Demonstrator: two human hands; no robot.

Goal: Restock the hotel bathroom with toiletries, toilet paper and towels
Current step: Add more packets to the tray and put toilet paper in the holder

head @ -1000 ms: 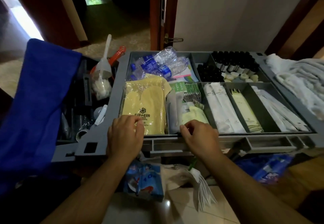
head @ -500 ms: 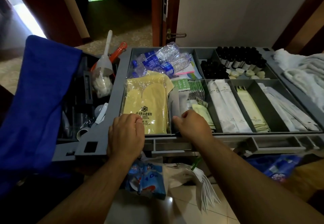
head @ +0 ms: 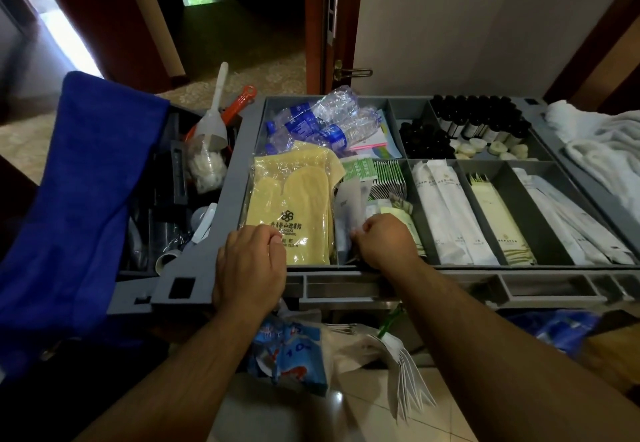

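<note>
- Tray of grey plastic, split into compartments, spans the middle of the view.
- Left hand rests on the tray's front rim, knuckles up and fingers curled, with the fingertips at the near edge of the yellow packet. Whether it grips the packet cannot be told.
- Right hand reaches over the rim into the next compartment to the right. Its fingers are curled, and thumb and fingertips pinch the lower edge of a grey sachet.
- The grey sachet stands nearly upright, just beside the yellow packet and against the divider between the two compartments.
- The yellow packet lies flat in the front left compartment, and water bottles lie behind it.
- White packets lie lengthwise in the compartment right of the right hand. A green packet comes next, then long white sachets.
- Dark bottles stand in the back right compartments, with soaps in front of them.
- Towels lie heaped at the tray's right end.
- Blue cloth hangs at the left, and a scoop stands between it and the tray.
</note>
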